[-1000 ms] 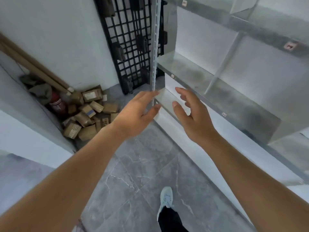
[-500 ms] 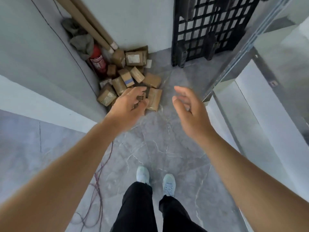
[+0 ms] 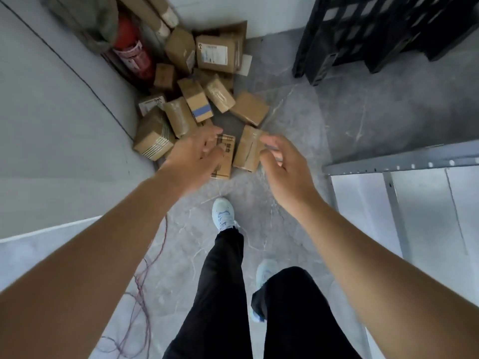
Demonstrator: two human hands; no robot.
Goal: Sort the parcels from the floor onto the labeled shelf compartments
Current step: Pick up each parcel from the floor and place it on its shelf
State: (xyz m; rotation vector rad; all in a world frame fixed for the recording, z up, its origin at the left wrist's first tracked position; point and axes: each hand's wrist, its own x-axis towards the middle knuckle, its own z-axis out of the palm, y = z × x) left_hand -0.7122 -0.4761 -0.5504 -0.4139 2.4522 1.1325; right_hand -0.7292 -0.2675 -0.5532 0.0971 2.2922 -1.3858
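Several brown cardboard parcels lie heaped on the grey floor in the corner ahead. Nearest to me are a printed box point(image 3: 226, 156) and a taped box point(image 3: 248, 151) side by side. My left hand point(image 3: 193, 156) hovers above the printed box with its fingers loosely spread, holding nothing. My right hand point(image 3: 283, 167) hangs just right of the taped box, fingers relaxed and slightly curled, also holding nothing. A box with a blue stripe point(image 3: 195, 99) and a labelled parcel point(image 3: 215, 54) lie farther back. The metal shelf frame point(image 3: 399, 158) shows at the right edge.
A red fire extinguisher point(image 3: 132, 54) stands in the corner left of the pile, beside a grey wall point(image 3: 51, 112). A black grid crate point(image 3: 383, 29) sits at the upper right. Thin red wires point(image 3: 145, 268) trail on the floor at left. My feet stand just behind the pile.
The view has swung from the shelf down to the floor pile. I have stepped closer, and both hands have dropped toward the nearest boxes.
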